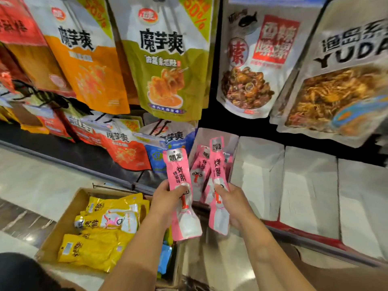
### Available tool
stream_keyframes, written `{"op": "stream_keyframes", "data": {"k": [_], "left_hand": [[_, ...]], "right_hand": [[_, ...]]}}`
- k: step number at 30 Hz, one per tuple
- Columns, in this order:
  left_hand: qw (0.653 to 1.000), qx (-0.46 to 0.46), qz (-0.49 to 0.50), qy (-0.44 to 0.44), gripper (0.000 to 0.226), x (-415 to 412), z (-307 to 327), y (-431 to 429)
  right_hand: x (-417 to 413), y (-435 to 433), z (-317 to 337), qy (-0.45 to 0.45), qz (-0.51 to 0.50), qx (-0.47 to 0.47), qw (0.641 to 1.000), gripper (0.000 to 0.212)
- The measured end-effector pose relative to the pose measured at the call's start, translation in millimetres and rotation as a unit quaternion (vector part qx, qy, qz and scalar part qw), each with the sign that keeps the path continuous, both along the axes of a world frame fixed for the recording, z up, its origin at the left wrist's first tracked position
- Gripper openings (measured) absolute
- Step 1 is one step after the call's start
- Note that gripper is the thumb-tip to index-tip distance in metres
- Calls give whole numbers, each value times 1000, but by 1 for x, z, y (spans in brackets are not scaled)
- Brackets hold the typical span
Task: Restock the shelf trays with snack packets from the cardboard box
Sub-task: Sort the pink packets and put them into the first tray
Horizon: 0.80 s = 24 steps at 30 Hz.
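Standing on end, a pink packet (pixel 178 164) fills each grip: the left hand (pixel 165 196) pinches it at mid-length, and the right hand (pixel 233 200) holds a second pink packet (pixel 217 164) likewise, tops toward twelve o'clock, probably to slot upright into the shelf tray (pixel 230 143) just beyond at twelve. At eight o'clock lies the cardboard box (pixel 60 223) of yellow packets (pixel 98 246).

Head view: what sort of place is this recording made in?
Probably a shop's snack aisle: hanging snack bags above white shelf trays, and a cardboard box of yellow packets.
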<state>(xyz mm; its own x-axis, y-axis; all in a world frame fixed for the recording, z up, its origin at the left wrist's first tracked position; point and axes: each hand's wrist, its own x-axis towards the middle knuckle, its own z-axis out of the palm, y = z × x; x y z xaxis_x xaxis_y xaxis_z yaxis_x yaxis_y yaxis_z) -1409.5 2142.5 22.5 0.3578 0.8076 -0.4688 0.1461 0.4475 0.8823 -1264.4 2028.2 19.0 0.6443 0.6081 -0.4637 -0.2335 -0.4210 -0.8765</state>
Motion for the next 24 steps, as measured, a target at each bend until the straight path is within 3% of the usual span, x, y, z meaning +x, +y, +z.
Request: {"op": "stream_keyframes", "data": {"k": [5,24], "left_hand": [[1000,3,-24,20,19,35,-5,5],[991,59,-88,85,27,146,-47,30]], "right_hand": [[34,-13,4,60,-71,67,993,12],[107,-11,-14,203,-210,178,940,16]]}}
